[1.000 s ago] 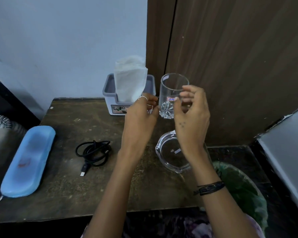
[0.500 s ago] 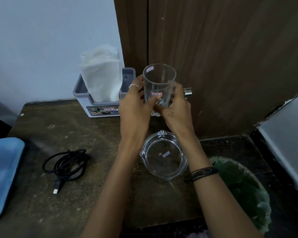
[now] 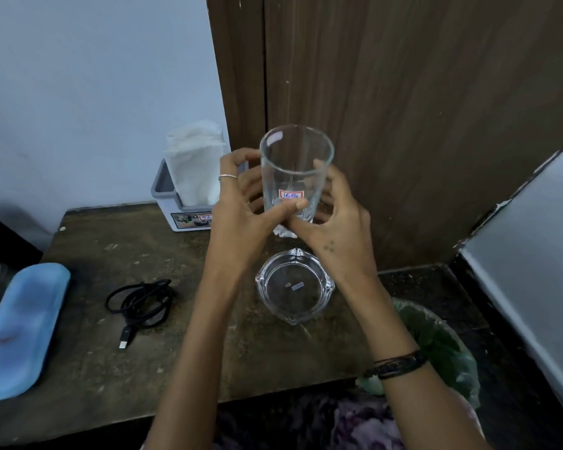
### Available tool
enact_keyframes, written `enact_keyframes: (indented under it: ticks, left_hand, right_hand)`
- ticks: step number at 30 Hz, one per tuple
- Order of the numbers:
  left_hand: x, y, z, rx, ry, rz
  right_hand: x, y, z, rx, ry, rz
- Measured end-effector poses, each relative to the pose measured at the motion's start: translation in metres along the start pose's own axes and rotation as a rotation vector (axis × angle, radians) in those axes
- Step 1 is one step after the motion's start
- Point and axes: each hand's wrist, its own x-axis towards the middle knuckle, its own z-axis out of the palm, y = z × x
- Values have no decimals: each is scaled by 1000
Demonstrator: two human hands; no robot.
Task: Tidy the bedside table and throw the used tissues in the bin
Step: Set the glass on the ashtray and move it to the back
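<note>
While you hold the tall clear drinking glass [image 3: 294,177] upright above the bench [image 3: 88,362], both hands are wrapped around its lower half: your left hand [image 3: 241,216] lays its thumb across the front by the red-and-white sticker, and your right hand [image 3: 335,219] cups the other side. You seem to be at the tidying step, finding this glass a place. Setting it down calls for a bare spot on the dark, scuffed top, base first, without knocking the round clear glass ashtray [image 3: 294,285] just below it.

The glass looks empty. The ashtray holds nothing but a small sticker. The grey plastic tissue holder [image 3: 176,209] at the back, against the wall, carries a stack of white tissues [image 3: 194,167] standing up out of it. The bin lined with a green bag [image 3: 442,349] sits off the bench's right edge; its contents are hidden. No loose used tissues show on the bench.
</note>
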Motion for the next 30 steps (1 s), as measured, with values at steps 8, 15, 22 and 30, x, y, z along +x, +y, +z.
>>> enact_keyframes:
  ticks: [8,15,22,30]
  left_hand:
    - [-48,3,-13,161,-153,-101]
    - [-55,-10,-5,159,-150,-119]
    - [-54,-25,-11,201,-131,-133]
    - [-54,-34,-16,238,-167,-158]
  right_hand:
    - [-56,-2,-21,4,-115,112]
    - [-58,13,-27,-3,-180,172]
    - [-53,23,-19,-76,-240,183]
    - [-54,23,-16,-172,-293,165]
